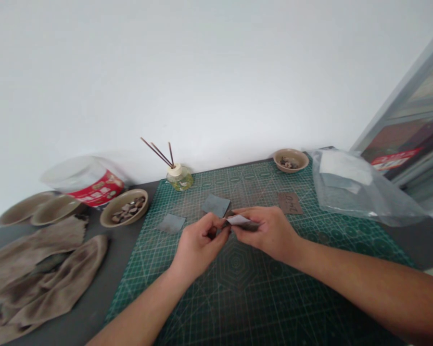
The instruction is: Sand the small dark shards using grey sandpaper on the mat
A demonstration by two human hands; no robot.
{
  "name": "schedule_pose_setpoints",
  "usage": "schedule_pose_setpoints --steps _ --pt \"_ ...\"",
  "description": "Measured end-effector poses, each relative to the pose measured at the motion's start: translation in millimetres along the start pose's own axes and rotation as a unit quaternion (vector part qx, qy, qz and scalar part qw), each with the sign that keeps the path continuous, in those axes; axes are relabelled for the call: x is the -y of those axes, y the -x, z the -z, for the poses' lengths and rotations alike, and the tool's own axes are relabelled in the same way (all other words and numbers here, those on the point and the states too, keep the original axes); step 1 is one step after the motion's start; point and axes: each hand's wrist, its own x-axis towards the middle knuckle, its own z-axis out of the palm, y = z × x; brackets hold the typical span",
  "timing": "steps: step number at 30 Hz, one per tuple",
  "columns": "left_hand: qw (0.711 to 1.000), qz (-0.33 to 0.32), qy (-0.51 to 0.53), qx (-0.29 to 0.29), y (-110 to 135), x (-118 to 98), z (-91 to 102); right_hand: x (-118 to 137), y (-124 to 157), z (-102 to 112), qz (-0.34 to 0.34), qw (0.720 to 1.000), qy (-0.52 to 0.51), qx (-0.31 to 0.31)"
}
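Observation:
Both hands meet over the middle of a green cutting mat (238, 278). My right hand (270, 233) pinches a small folded piece of sandpaper (238, 220), pale side up. My left hand (198, 242) is closed, its fingertips pinched on a small dark object (212, 234) right beside the paper; I cannot make out what it is. Two grey sandpaper squares (215, 204) (171, 223) lie flat on the mat just beyond the hands. A brown square marked "240" (290, 203) lies to the right.
A bowl of small stones (124, 207) sits left of the mat, another bowl (290, 160) at the far right corner. A reed diffuser (179, 177) stands at the back. Brown cloths (39, 274), empty dishes (39, 207), a plastic tub (86, 180) lie left; a clear bag (357, 187) right.

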Motion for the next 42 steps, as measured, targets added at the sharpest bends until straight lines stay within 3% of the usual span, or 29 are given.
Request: schedule_pose_setpoints --steps 7,14,20,27,39,42 --pt "1.0 -0.019 0.014 0.003 6.0 -1.7 -2.2 -2.2 -1.2 4.7 -0.006 1.0 0.008 0.007" --pt "1.0 -0.013 0.005 -0.003 5.5 -3.9 -3.4 -1.2 -0.8 4.2 0.019 0.998 0.038 -0.046" --pt "0.999 0.025 0.017 -0.011 1.4 -8.7 -3.5 -4.8 3.1 -3.4 0.124 0.986 0.109 -0.036" --pt "0.998 0.047 0.045 -0.009 -1.9 -6.5 -5.1 -12.6 1.7 -2.8 0.114 0.981 0.159 -0.008" --pt "0.988 0.039 0.147 -0.034 2.4 -11.2 -5.4 -12.7 4.5 2.5 0.267 0.923 0.274 0.036" --pt "0.979 0.054 0.192 -0.039 4.4 -11.8 -7.1 -11.9 3.9 2.2 0.275 0.918 0.285 0.031"
